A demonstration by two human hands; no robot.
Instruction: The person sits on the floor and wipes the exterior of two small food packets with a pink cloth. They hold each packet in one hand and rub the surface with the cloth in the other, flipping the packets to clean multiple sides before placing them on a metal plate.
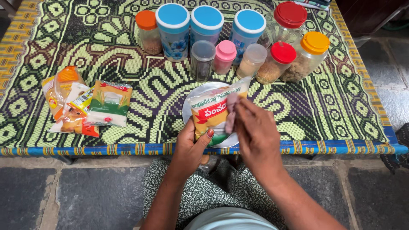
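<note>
We held a yellow packet (211, 117) over a steel plate (189, 106) on the woven mat (140, 81). Our left hand (190, 147) was wrapped tight around its bottom. Our right hand (254, 132) pinched its top edge with closed fingers. We think we were at the opening step. Next, a steady tear was needed, so nothing spilled. Jars (204, 25) stood behind, well apart.

Daylight is falling evenly over a floor (30, 194) of large dark grey stone slabs with pale joints between them. A low table (324, 148) is standing on it, its blue-edged frame showing under a woven mat (332, 106) patterned in green, black and yellow. Dark wooden furniture (366, 15) is sitting at the top right corner.
</note>
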